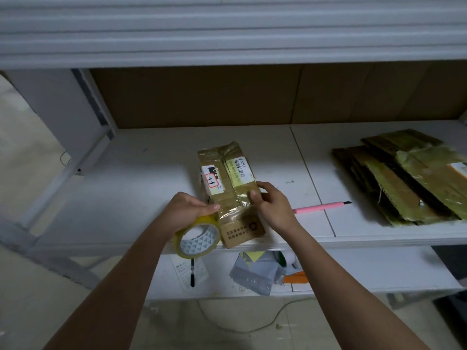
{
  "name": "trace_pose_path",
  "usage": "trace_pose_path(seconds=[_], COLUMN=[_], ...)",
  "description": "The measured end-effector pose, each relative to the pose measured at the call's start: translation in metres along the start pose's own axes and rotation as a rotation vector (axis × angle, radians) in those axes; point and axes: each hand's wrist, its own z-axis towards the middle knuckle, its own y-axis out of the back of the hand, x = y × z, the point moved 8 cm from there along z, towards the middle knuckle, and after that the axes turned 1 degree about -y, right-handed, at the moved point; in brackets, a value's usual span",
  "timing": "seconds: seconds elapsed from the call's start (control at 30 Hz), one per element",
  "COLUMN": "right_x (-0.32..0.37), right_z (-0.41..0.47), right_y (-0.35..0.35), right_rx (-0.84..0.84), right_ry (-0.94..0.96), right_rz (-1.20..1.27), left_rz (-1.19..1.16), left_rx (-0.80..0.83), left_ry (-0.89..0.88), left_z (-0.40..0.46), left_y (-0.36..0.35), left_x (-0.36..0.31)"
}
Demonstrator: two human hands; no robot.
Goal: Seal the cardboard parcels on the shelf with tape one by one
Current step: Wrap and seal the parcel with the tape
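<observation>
A flat cardboard parcel (227, 183) with white labels and glossy tape lies on the white shelf (141, 178), its near end at the front edge. My left hand (188, 207) grips a roll of yellowish tape (198, 239) at the parcel's left side, just past the shelf edge. My right hand (271, 202) holds the parcel's right edge, thumb pressing on the taped top.
A pink utility knife (322, 206) lies on the shelf right of my right hand. A stack of flattened cardboard pieces (404, 178) sits at the far right. On the lower shelf lie a paper slip with a black pen (192, 272) and grey bags (255, 274).
</observation>
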Motion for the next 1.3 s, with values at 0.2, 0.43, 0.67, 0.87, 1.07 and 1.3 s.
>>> trace_pose_path(seconds=[0.2,0.43,0.67,0.87,1.07,1.3], right_x=[-0.007,-0.012,-0.017,-0.011,0.021,0.006], right_z=[0.001,0.003,0.011,0.014,-0.004,-0.015], right_y=[0.025,0.046,0.029,0.024,0.015,-0.011], right_rx=[-0.12,-0.241,-0.153,-0.135,-0.202,0.114], right_ry=[-0.079,-0.065,-0.055,0.001,0.395,0.485], right_rz=[-0.031,-0.206,-0.11,-0.207,-0.642,-0.65], left_rz=[-0.014,0.056,0.175,0.164,0.191,0.164], left_rx=[0.076,0.103,0.064,0.066,0.036,0.037], left_ry=[-0.029,-0.006,0.097,0.081,0.077,0.076], left_z=[0.006,0.025,0.044,0.045,0.045,0.044], left_y=[-0.017,-0.026,-0.027,-0.026,-0.022,-0.02], left_x=[-0.013,-0.034,-0.02,-0.019,-0.02,-0.017])
